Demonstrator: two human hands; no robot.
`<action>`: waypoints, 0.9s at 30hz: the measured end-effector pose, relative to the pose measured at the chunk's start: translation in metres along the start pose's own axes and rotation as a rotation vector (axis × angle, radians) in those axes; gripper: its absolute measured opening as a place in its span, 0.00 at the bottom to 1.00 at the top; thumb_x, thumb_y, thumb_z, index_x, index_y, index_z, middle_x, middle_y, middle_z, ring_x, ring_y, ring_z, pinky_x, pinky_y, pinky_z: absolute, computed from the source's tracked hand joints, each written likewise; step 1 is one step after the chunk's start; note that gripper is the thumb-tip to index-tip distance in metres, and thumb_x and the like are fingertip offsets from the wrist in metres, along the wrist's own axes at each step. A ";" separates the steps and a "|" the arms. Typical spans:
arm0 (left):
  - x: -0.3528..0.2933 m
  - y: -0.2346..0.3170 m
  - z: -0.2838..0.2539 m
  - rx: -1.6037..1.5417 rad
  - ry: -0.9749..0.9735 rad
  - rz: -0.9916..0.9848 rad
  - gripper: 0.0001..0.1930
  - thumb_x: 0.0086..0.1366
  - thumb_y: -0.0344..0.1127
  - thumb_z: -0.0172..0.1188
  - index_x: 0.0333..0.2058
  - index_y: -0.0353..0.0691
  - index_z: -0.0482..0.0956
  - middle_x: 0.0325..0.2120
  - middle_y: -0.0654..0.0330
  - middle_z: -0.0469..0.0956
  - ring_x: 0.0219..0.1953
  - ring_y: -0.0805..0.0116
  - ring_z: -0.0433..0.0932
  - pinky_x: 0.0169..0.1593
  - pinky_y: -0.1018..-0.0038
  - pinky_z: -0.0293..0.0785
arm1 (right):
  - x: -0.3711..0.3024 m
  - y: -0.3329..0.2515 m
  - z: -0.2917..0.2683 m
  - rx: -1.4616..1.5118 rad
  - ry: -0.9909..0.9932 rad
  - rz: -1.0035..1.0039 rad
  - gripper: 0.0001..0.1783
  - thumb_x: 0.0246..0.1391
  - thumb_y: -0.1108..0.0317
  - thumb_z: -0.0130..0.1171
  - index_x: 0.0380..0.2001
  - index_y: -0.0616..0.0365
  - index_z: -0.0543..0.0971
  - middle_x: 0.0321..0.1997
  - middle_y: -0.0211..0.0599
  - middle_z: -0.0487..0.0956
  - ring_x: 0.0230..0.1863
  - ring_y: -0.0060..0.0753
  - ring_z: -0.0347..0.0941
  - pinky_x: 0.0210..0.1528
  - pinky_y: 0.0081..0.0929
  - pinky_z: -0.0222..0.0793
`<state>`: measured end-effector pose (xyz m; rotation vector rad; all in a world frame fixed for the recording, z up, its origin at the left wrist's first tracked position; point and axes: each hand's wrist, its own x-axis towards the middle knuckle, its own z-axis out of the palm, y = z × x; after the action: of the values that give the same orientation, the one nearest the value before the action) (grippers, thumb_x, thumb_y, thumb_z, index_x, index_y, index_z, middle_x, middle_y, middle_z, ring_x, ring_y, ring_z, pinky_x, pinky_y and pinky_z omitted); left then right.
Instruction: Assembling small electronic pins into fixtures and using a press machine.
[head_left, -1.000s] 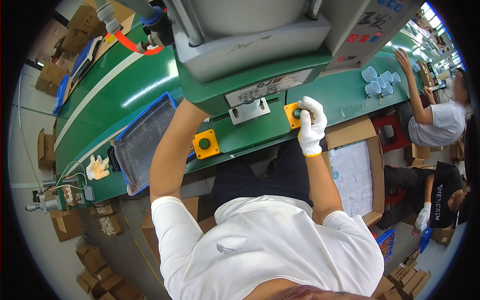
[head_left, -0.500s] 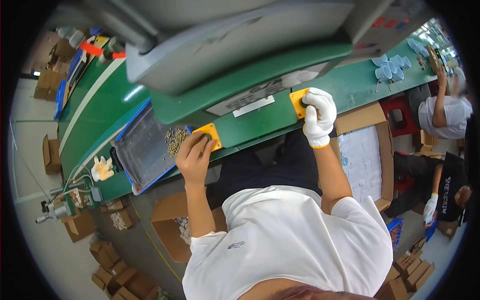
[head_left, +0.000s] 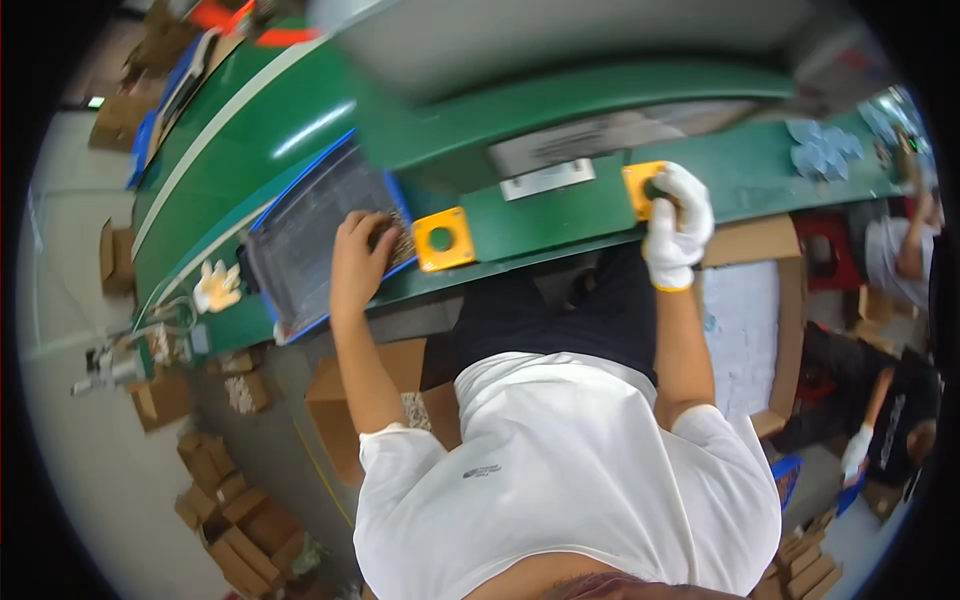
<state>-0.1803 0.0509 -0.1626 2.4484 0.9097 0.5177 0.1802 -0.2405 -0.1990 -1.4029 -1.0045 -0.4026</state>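
My bare left hand (head_left: 360,260) reaches over the right end of a dark, blue-rimmed tray (head_left: 310,215), its fingers curled down at a pile of small brass-coloured parts (head_left: 403,240). What lies between the fingertips is hidden. Just right of that hand, a yellow plate (head_left: 458,222) with a round green button (head_left: 440,238) stands uncovered. My right hand (head_left: 680,228), in a white knit glove, is closed with curled fingers against a second yellow plate (head_left: 640,180). The dark button there is partly covered by the fingers, and anything inside them is out of sight.
A green and grey machine (head_left: 600,110) overhangs the green bench. A cream glove (head_left: 217,287) lies beyond the tray's left side. Light-blue cups (head_left: 825,150) stand far right. Open cartons, one holding white packs (head_left: 740,330), flank my legs. Co-workers (head_left: 900,245) sit at the right.
My left hand has left the left button and moved left to the parts in the tray. My right hand stays at the right plate. The whole view has shifted and blurred slightly.
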 end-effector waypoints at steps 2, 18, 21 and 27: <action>0.002 0.006 -0.007 -0.029 -0.059 -0.013 0.07 0.70 0.29 0.67 0.43 0.32 0.85 0.40 0.47 0.81 0.44 0.43 0.81 0.51 0.58 0.78 | 0.008 -0.008 0.005 -0.112 0.012 -0.058 0.18 0.49 0.82 0.60 0.44 0.60 0.86 0.48 0.48 0.87 0.47 0.50 0.85 0.54 0.43 0.82; -0.006 -0.005 0.004 -0.013 0.093 -0.033 0.06 0.80 0.30 0.59 0.46 0.32 0.79 0.35 0.50 0.80 0.37 0.58 0.78 0.46 0.64 0.77 | 0.078 -0.085 0.025 -0.072 -0.153 0.187 0.29 0.50 0.64 0.77 0.55 0.63 0.84 0.50 0.54 0.87 0.51 0.57 0.85 0.57 0.44 0.80; -0.007 0.000 0.003 -0.002 0.061 -0.104 0.07 0.79 0.30 0.61 0.44 0.31 0.79 0.35 0.47 0.82 0.37 0.50 0.80 0.47 0.60 0.77 | 0.087 -0.097 0.058 0.086 -0.350 0.382 0.42 0.44 0.58 0.82 0.62 0.64 0.78 0.53 0.58 0.84 0.55 0.61 0.82 0.59 0.47 0.80; -0.009 -0.001 0.001 -0.030 0.089 -0.145 0.06 0.78 0.29 0.61 0.43 0.30 0.80 0.34 0.47 0.83 0.37 0.52 0.81 0.47 0.61 0.78 | 0.091 -0.106 0.091 -0.040 -0.379 0.298 0.37 0.44 0.60 0.81 0.57 0.56 0.78 0.39 0.48 0.86 0.45 0.59 0.85 0.49 0.49 0.82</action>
<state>-0.1871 0.0451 -0.1658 2.3270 1.0989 0.5877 0.1184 -0.1464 -0.0753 -1.6735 -1.0696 0.0687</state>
